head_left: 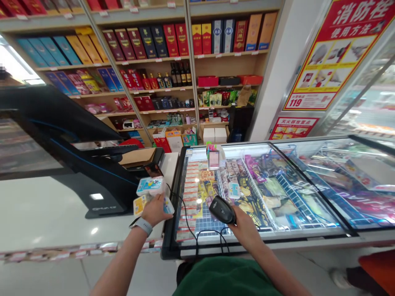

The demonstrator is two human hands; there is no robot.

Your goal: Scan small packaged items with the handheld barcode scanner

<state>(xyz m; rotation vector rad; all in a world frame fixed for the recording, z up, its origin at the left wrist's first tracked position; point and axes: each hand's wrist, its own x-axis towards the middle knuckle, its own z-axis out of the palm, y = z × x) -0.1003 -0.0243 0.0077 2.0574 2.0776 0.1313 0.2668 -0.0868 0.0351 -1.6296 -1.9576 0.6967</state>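
My right hand (247,230) is wrapped round the handle of a black barcode scanner (222,210), its head pointing left above the glass freezer lid. A black cable (187,213) loops below it. My left hand (156,210), with a watch on the wrist, grips a small white-and-blue pack (168,205) at the counter's right end; the palm hides part of it. Just beyond the fingers is a blue-and-white plastic box (150,186). A yellow-and-white pack (140,204) shows left of the hand. Another small white-and-blue pack (234,190) lies on the freezer glass.
A checkout terminal (101,193) stands on the white counter (31,213) at left. An open cardboard box (137,157) sits behind it. The chest freezer (277,197) holds packaged food in wire baskets. A phone-like card (213,159) stands at its far edge. Shelves of boxed goods line the wall.
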